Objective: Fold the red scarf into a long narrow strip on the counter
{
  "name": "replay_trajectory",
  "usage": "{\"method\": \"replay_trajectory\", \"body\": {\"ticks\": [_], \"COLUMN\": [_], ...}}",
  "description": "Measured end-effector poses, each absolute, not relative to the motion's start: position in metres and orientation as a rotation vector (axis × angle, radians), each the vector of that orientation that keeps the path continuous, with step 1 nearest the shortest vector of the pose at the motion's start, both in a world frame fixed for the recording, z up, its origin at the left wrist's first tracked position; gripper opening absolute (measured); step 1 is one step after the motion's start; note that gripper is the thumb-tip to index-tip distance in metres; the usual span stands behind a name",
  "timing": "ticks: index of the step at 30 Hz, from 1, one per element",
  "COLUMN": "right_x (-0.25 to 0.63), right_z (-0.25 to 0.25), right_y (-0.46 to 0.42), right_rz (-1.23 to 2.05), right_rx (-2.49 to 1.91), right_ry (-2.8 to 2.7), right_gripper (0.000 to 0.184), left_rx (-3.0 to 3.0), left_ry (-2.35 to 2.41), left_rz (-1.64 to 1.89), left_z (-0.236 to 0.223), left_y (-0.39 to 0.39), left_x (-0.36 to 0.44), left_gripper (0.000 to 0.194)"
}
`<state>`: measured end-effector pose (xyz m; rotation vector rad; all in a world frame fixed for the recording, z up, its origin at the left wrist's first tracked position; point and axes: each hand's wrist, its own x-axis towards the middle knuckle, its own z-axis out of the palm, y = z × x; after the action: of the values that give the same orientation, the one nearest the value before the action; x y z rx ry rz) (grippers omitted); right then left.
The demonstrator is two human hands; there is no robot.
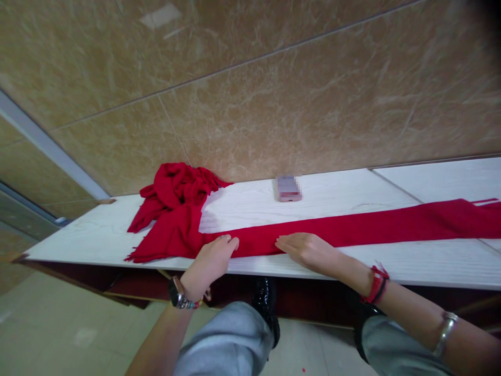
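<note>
A long red scarf (364,228) lies stretched along the white bench top, folded into a narrow flat strip. Its left part is wider and looser, with a fringed end near the front edge. My left hand (213,257) has its fingers curled down on the strip near that looser part, and cloth appears pinched under them. To its right, my right hand (309,249) rests on the strip with fingers stretched flat. Behind the fringed end sits a crumpled heap of red fabric (176,188); whether it belongs to the same scarf, I cannot tell.
A phone (288,189) lies near the tiled wall (313,115), behind the strip. The white bench top (242,209) has a seam at the right. Open dark shelving (309,303) is under its front edge, by my shoes (266,303).
</note>
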<state>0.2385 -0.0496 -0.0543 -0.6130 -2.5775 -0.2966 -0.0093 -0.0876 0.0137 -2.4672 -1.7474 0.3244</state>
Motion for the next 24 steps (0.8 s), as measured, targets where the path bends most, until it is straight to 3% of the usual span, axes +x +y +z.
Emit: {"method": "replay_trajectory", "body": {"ticks": [7, 13, 20, 24], "right_x": [0.244, 0.25, 0.252, 0.251], "right_z": [-0.061, -0.056, -0.057, -0.057], "right_y": [-0.048, -0.049, -0.046, -0.047], "right_rz": [-0.241, -0.237, -0.187, -0.167], "right_rx": [-0.638, -0.636, -0.636, -0.652], "right_ry": [-2.624, -2.605, -2.634, -2.626], "right_gripper": [0.033, 0.039, 0.037, 0.034], "left_rx": [-2.34, -2.18, -2.55, -2.421], "left_ry": [-1.844, -1.773, -1.828, -1.888], "left_rz": [0.433, 0.251, 0.195, 0.21], "left_z": [0.011, 0.016, 0.0, 0.005], "left_y": [-0.09, -0.081, -0.077, -0.077], "left_x": [-0.001, -0.002, -0.032, -0.034], "left_gripper": [0.041, 0.039, 0.045, 0.039]}}
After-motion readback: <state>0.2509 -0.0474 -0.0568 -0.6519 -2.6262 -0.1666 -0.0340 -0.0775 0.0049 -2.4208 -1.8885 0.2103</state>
